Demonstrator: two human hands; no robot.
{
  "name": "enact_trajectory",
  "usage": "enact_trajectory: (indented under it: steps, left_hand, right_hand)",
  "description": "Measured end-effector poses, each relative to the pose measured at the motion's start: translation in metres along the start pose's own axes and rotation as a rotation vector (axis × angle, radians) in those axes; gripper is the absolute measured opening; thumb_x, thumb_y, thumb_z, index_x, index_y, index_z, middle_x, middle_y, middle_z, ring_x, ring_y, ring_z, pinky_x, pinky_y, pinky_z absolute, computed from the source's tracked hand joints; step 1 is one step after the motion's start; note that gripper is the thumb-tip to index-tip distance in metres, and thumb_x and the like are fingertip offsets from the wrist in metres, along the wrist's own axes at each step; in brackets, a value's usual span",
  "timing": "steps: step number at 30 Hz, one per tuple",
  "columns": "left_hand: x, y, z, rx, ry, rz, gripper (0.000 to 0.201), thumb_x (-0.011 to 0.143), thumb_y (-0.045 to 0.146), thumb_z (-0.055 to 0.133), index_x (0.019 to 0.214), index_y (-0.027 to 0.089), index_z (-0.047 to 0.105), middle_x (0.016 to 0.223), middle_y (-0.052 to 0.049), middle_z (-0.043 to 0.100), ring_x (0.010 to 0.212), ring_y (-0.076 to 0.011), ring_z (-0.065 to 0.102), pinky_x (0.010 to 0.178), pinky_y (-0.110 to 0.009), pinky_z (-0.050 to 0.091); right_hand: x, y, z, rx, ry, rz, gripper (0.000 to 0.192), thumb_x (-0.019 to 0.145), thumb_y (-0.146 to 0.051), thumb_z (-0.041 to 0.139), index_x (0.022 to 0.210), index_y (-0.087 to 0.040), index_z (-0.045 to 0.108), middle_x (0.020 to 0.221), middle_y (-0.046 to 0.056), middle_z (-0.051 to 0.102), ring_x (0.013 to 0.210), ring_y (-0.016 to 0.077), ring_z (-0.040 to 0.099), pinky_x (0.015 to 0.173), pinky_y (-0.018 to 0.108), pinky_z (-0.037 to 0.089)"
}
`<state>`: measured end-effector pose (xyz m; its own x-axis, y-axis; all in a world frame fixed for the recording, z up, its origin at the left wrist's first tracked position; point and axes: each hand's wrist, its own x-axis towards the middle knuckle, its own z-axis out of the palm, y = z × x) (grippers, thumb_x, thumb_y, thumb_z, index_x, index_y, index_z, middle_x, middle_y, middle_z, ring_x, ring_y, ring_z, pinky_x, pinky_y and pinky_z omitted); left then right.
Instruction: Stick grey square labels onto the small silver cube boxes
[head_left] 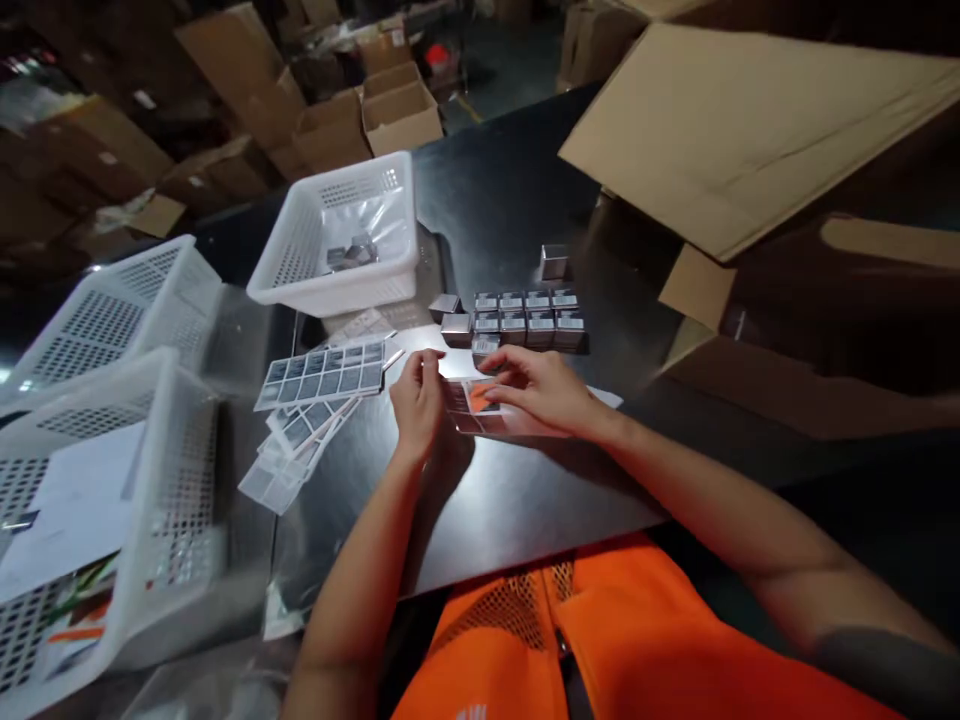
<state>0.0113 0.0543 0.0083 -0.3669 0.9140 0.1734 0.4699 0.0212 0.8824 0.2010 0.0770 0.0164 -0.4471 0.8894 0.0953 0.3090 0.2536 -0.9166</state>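
My left hand (417,400) and my right hand (541,388) meet over the black table (510,500), both gripping a sticker sheet with an orange patch (474,402). Just beyond my fingers stand several small silver boxes (528,322) in two neat rows, labels on their tops. Two loose silver boxes (450,318) lie to their left and one (553,262) stands further back. Label sheets (322,374) lie fanned out left of my left hand.
A white mesh basket (341,240) with a plastic bag and a few boxes sits behind the sheets. Two more white baskets (105,460) holding papers stand at the left edge. A large open cardboard carton (757,150) fills the right side. Cartons are piled on the floor behind.
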Motion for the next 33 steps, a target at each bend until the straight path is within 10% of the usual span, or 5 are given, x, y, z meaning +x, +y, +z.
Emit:
enact_trajectory:
  steps: [5, 14, 19, 23, 33]
  left_hand:
    - [-0.003, -0.012, 0.010, 0.019, -0.023, -0.073, 0.059, 0.096, 0.060, 0.045, 0.051, 0.022, 0.040, 0.048, 0.004, 0.037, 0.050, -0.0120, 0.036, 0.054, -0.029, 0.027]
    - [-0.008, -0.022, 0.017, 0.115, 0.011, -0.166, 0.058, 0.089, 0.059, 0.054, 0.048, 0.022, 0.037, 0.044, 0.006, 0.032, 0.049, -0.0101, 0.031, 0.053, -0.027, 0.024]
    - [-0.009, -0.024, 0.012, 0.094, -0.066, -0.181, 0.057, 0.089, 0.059, 0.053, 0.048, 0.022, 0.039, 0.045, 0.005, 0.037, 0.049, -0.0107, 0.035, 0.052, -0.027, 0.026]
    - [-0.014, -0.021, 0.012, 0.011, -0.162, -0.188, 0.056, 0.090, 0.060, 0.051, 0.049, 0.022, 0.044, 0.044, 0.004, 0.041, 0.047, -0.0124, 0.039, 0.052, -0.028, 0.030]
    - [-0.012, -0.018, 0.003, -0.164, -0.257, -0.242, 0.062, 0.091, 0.071, 0.041, 0.062, 0.021, 0.061, 0.049, 0.001, 0.052, 0.052, -0.0172, 0.056, 0.055, -0.028, 0.039]
  right_hand:
    - [-0.008, 0.008, 0.006, -0.159, 0.045, -0.062, 0.016, 0.087, -0.026, 0.076, 0.102, -0.021, 0.071, 0.092, 0.003, 0.077, 0.088, 0.0205, 0.072, 0.081, 0.031, 0.050]
    - [-0.030, 0.006, 0.004, -0.343, 0.114, -0.749, 0.012, 0.098, -0.027, 0.064, 0.092, -0.025, 0.074, 0.099, 0.003, 0.077, 0.105, 0.0225, 0.064, 0.093, 0.040, 0.047]
    - [-0.020, 0.016, -0.014, -0.035, 0.441, -0.467, 0.033, 0.089, -0.023, 0.075, 0.120, -0.033, 0.072, 0.088, 0.001, 0.075, 0.092, 0.0224, 0.069, 0.091, 0.042, 0.054]
    - [-0.004, 0.033, -0.020, -0.282, 0.709, -0.307, 0.012, 0.090, -0.038, 0.074, 0.088, -0.028, 0.081, 0.097, 0.008, 0.071, 0.100, 0.0260, 0.066, 0.091, 0.044, 0.055]
    - [0.018, 0.054, 0.015, -0.856, 0.342, -0.513, 0.058, 0.102, -0.017, 0.055, 0.155, -0.029, 0.038, 0.128, 0.009, 0.072, 0.138, 0.0305, 0.049, 0.113, 0.059, 0.024]
